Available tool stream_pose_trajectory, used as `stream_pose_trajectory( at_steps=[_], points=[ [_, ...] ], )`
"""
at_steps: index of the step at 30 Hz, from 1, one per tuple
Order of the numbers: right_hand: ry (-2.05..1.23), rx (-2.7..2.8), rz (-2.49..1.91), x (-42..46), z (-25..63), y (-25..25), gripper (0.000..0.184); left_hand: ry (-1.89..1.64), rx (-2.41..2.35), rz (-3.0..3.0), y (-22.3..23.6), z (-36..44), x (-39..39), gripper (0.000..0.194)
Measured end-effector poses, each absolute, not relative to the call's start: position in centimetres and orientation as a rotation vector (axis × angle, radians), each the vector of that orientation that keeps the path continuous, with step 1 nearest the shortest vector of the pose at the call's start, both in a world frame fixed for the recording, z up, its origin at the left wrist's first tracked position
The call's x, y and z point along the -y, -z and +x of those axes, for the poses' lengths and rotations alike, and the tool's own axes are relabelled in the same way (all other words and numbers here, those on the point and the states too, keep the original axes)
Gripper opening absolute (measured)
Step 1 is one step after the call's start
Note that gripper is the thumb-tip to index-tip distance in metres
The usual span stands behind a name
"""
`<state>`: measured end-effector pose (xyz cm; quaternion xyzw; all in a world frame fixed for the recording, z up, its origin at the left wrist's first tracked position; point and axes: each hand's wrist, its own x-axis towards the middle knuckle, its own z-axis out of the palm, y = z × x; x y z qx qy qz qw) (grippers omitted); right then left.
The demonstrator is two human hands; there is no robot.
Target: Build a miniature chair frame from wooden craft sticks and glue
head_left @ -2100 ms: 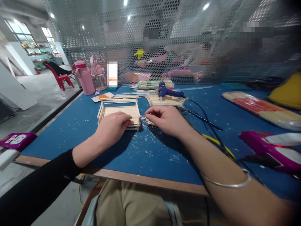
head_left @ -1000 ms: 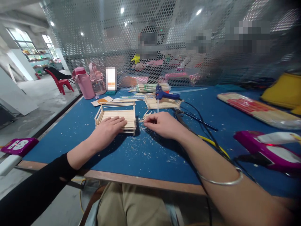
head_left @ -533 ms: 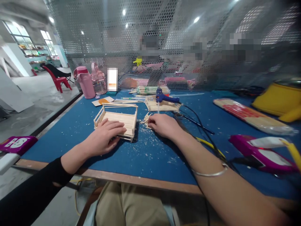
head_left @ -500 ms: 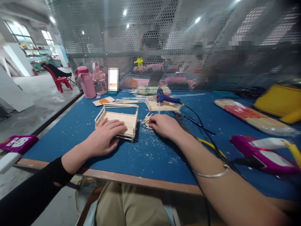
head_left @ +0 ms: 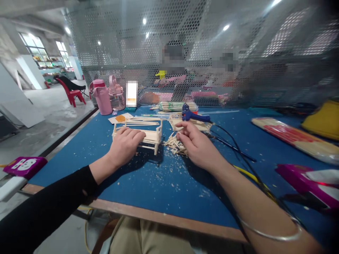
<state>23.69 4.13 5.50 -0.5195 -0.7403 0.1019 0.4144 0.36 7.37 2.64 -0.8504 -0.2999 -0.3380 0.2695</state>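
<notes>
The right hand [head_left: 198,147] is rising off the stick pile [head_left: 172,144], fingers nearly meeting, any pinch unclear; left of the pile, the left hand [head_left: 124,146] is holding the stick frame [head_left: 152,137], fingers together.

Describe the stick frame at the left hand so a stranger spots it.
On the blue tabletop, look left of the pile of short sticks. A pale stick frame with corner posts is there. Unlike the similar stick piece farther back by the blue glue gun, it has the left hand on it.
</notes>
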Motion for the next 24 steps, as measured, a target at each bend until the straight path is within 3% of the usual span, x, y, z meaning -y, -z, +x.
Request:
stream_pose_trajectory(
  at_steps=[4, 8, 15, 24],
  points=[
    [-0.432, 1.713, -1.103, -3.1, 24.1, -6.7, 0.029, 1.241, 0.756, -2.306, -2.9, 0.2, -7.2, 0.024],
    [-0.221, 1.631, -1.202, -2.3, 24.7, -7.8, 0.019, 1.408, 0.74, -2.376, -2.8, 0.2, -6.5, 0.027],
    [0.192, 1.834, -1.065, -0.2, 22.4, -7.9, 0.017, 1.433, 0.685, -2.48, -2.7, 0.6, -6.3, 0.025],
    [0.282, 1.883, -0.869, 0.8, 21.2, -7.2, 0.018, 1.437, 0.637, -2.517, -2.8, 0.9, -5.8, 0.024]
  ],
)
